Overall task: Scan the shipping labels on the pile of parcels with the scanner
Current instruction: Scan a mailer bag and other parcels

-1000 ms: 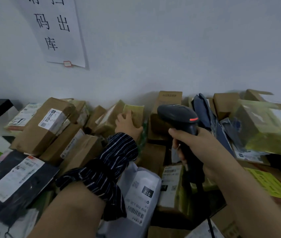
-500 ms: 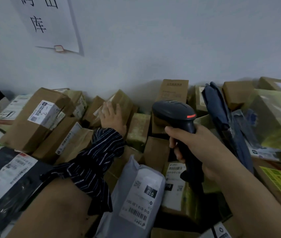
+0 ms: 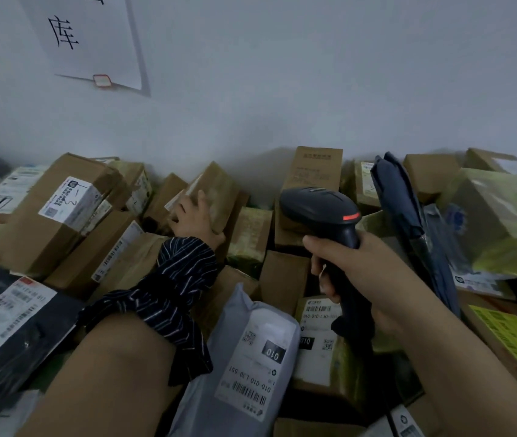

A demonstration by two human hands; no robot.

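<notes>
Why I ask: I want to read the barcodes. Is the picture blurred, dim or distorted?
Head view: dim light, no glare; the label on the grey bag is fairly sharp, the black bag at the left edge is soft, and the wide lens bends the edges.
</notes>
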